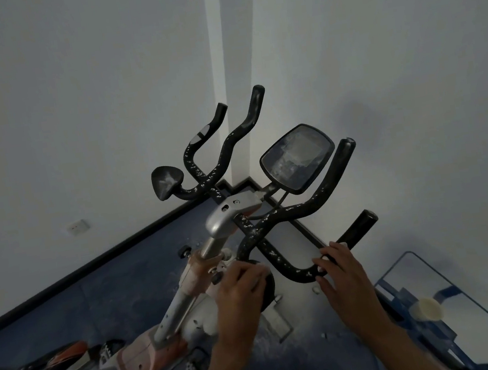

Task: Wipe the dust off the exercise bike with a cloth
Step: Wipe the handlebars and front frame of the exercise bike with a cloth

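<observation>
Both hands grip the exercise bike (190,302): the left hand (238,289) is curled over a round black pad, the right hand (340,265) is wrapped on the handlebar (281,258); no cloth is visible, so bare palms would likely just smear dust
</observation>
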Motion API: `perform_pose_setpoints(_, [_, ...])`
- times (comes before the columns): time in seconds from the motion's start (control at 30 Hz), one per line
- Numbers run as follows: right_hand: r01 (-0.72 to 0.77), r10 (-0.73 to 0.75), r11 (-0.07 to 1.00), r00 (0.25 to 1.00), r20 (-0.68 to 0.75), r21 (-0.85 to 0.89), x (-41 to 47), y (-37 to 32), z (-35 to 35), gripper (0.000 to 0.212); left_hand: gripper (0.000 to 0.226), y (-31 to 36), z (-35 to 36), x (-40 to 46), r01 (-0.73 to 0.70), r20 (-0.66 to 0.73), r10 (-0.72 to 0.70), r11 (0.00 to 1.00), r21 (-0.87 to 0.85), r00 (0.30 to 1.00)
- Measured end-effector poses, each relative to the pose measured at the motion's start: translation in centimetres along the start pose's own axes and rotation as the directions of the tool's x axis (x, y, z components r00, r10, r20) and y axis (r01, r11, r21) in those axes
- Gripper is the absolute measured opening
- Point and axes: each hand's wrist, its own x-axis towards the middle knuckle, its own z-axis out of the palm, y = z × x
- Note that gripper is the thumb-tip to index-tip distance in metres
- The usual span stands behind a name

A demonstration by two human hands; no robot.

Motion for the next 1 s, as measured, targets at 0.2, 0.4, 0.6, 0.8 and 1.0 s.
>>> perform_pose_setpoints(0.2, [0.01, -0.01, 1.0, 1.0, -0.005, 0.009, -0.1, 0.2, 0.0, 0.043, 0.008, -1.1, -0.6, 0.7, 0.142, -0.073, -0.137, 0.988, 0.067, 0.988])
perform_pose_setpoints(0.4, [0.021, -0.021, 1.0, 0.999, -0.032, 0.007, -0.1, -0.3, -0.1, 0.043, 0.01, 1.8, 1.1, 0.4, -0.03, -0.005, 0.03, 0.995, 0.097, 1.0])
perform_pose_setpoints(0.6, [0.02, -0.02, 0.999, 1.0, -0.007, 0.025, -0.2, 0.0, -0.1, 0.042, 0.007, -0.9, -0.8, 1.3, 0.136, -0.172, -0.128, 0.99, 0.04, 0.977])
perform_pose_setpoints(0.8, [0.033, -0.033, 0.999, 0.999, -0.038, 0.016, -0.1, -0.2, 0.0, 0.043, 0.006, 0.6, 0.9, 1.4, 0.094, -0.1, -0.084, 0.991, 0.093, 0.991])
perform_pose_setpoints(1.0, [0.037, -0.036, 0.999, 0.999, -0.036, 0.005, 0.0, -0.3, -0.1, 0.042, 0.018, -0.1, 1.2, -0.4, -0.141, 0.118, 0.124, 0.978, 0.152, 0.985])
